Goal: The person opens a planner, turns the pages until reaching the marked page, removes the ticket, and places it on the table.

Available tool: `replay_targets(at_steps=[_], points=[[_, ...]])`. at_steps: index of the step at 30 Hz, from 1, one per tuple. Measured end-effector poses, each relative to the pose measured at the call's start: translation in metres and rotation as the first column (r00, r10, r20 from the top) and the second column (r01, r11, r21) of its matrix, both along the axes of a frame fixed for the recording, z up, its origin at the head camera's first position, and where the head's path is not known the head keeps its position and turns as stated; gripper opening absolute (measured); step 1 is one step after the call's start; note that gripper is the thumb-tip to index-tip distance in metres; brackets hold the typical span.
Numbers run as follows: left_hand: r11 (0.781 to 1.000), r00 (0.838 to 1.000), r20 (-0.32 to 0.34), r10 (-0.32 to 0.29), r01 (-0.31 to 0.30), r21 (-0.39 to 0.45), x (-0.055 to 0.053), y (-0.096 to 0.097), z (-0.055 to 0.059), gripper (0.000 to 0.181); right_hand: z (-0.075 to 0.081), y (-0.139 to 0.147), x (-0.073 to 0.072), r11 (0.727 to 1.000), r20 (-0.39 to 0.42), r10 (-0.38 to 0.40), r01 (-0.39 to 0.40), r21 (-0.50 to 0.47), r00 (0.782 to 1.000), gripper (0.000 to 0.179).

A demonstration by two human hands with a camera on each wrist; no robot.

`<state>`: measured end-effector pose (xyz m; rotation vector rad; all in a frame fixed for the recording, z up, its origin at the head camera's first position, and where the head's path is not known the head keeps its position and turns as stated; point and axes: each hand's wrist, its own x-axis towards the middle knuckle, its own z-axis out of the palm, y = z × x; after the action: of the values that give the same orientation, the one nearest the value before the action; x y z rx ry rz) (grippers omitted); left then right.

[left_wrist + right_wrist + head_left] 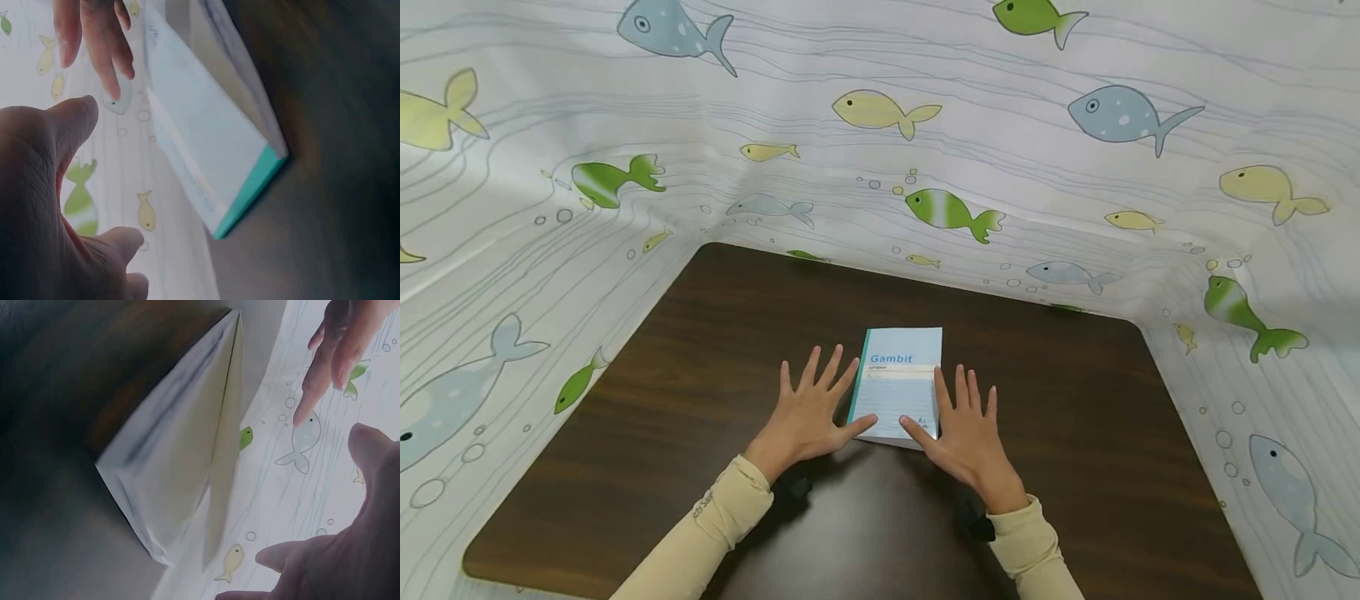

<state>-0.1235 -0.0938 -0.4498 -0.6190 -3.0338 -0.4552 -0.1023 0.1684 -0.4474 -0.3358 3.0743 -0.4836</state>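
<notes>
A pale blue notebook [898, 387] with a teal spine and the word "Gambit" lies on the dark table. Its cover stands slightly raised from the pages, as the left wrist view shows with the notebook [194, 119] and the right wrist view with its pages [169, 450]. My left hand [808, 417] hovers with spread fingers over the notebook's left side. On the other side my right hand [966, 429] is spread likewise, its thumb over the lower right of the cover. Both hands hold nothing; in the wrist views they appear apart from the notebook.
The dark brown wooden table [715, 333] has rounded corners. A white sheet [820, 50] printed with fish and bubbles rises along its back and sides. A dark wrist device [976, 521] sits under the right wrist.
</notes>
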Motion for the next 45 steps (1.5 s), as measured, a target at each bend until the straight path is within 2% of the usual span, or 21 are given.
replay_targets(at_steps=[7,13,17,20,22,23,25,27,29,31,32,33,34,35,36,38,40,41,42,43,45], points=[[1.0,0.999,0.027,-0.023,0.023,0.011,0.004,0.0,-0.016,0.092,-0.023,-0.007,0.006,0.998,0.085,-0.003,0.008,-0.058,0.996,0.098],[0.993,0.995,-0.015,-0.098,0.099,0.07,0.001,0.007,-0.026,0.094,-0.02,-0.011,0.004,0.986,0.068,0.039,-0.028,-0.162,0.997,0.097],[0.978,0.991,-0.05,-0.127,0.134,0.161,-0.001,0.011,-0.03,0.102,-0.013,-0.016,0.0,0.934,-0.046,0.159,-0.165,-0.316,0.986,0.091],[0.953,0.985,-0.139,-0.106,0.14,0.267,-0.002,0.012,-0.033,0.1,-0.012,-0.022,-0.002,0.875,-0.131,0.291,-0.319,-0.364,0.948,0.087],[0.926,0.967,-0.241,-0.08,0.161,0.341,-0.004,0.011,-0.034,0.095,-0.014,-0.024,-0.003,0.845,-0.154,0.351,-0.383,-0.373,0.924,0.081],[0.911,0.954,-0.294,-0.062,0.174,0.374,-0.005,0.01,-0.035,0.093,-0.016,-0.024,-0.004,0.841,-0.152,0.365,-0.395,-0.369,0.919,0.078],[0.885,0.916,-0.402,-0.008,0.193,0.424,-0.006,0.008,-0.035,0.089,-0.021,-0.024,-0.005,0.854,-0.111,0.359,-0.375,-0.36,0.927,0.071],[0.866,0.866,-0.496,0.064,0.199,0.459,-0.006,0.005,-0.035,0.084,-0.027,-0.022,-0.007,0.888,-0.034,0.324,-0.316,-0.334,0.946,0.066],[0.861,0.817,-0.556,0.149,0.17,0.48,-0.006,0.001,-0.035,0.078,-0.033,-0.019,-0.007,0.924,0.045,0.284,-0.261,-0.279,0.958,0.067],[0.861,0.776,-0.587,0.23,0.119,0.494,-0.006,-0.003,-0.034,0.072,-0.038,-0.015,-0.007,0.946,0.106,0.261,-0.232,-0.226,0.96,0.07],[0.867,0.764,-0.59,0.259,0.084,0.491,-0.006,-0.004,-0.033,0.069,-0.04,-0.013,-0.008,0.95,0.123,0.257,-0.227,-0.212,0.959,0.072],[0.877,0.762,-0.585,0.278,0.047,0.479,-0.005,-0.007,-0.033,0.066,-0.041,-0.01,-0.008,0.953,0.135,0.255,-0.225,-0.203,0.958,0.073],[0.885,0.764,-0.576,0.289,0.017,0.465,-0.006,-0.008,-0.033,0.064,-0.042,-0.009,-0.008,0.954,0.139,0.254,-0.224,-0.201,0.957,0.074],[0.893,0.779,-0.558,0.287,-0.006,0.451,-0.006,-0.01,-0.034,0.061,-0.043,-0.007,-0.008,0.954,0.142,0.25,-0.219,-0.203,0.958,0.075],[0.902,0.803,-0.533,0.268,-0.016,0.431,-0.007,-0.011,-0.036,0.058,-0.044,-0.005,-0.009,0.955,0.141,0.244,-0.212,-0.209,0.959,0.076],[0.923,0.871,-0.453,0.191,-0.002,0.385,-0.008,-0.011,-0.042,0.049,-0.045,-0.003,-0.009,0.956,0.143,0.225,-0.19,-0.222,0.964,0.077],[0.926,0.942,-0.323,0.087,0.043,0.375,-0.009,-0.009,-0.049,0.044,-0.046,-0.002,-0.008,0.96,0.14,0.202,-0.168,-0.224,0.969,0.076],[0.926,0.969,-0.246,0.028,0.068,0.37,-0.009,-0.006,-0.053,0.045,-0.047,-0.001,-0.008,0.962,0.136,0.192,-0.159,-0.223,0.972,0.076],[0.928,0.984,-0.174,-0.034,0.095,0.36,-0.008,-0.004,-0.057,0.047,-0.048,-0.001,-0.008,0.963,0.133,0.182,-0.149,-0.224,0.974,0.075],[0.93,0.989,-0.117,-0.085,0.121,0.346,-0.008,-0.001,-0.061,0.051,-0.048,-0.001,-0.008,0.964,0.125,0.171,-0.14,-0.224,0.977,0.076],[0.936,0.985,-0.043,-0.165,0.17,0.308,-0.009,0.004,-0.066,0.06,-0.049,-0.001,-0.009,0.967,0.107,0.15,-0.124,-0.221,0.983,0.076]])
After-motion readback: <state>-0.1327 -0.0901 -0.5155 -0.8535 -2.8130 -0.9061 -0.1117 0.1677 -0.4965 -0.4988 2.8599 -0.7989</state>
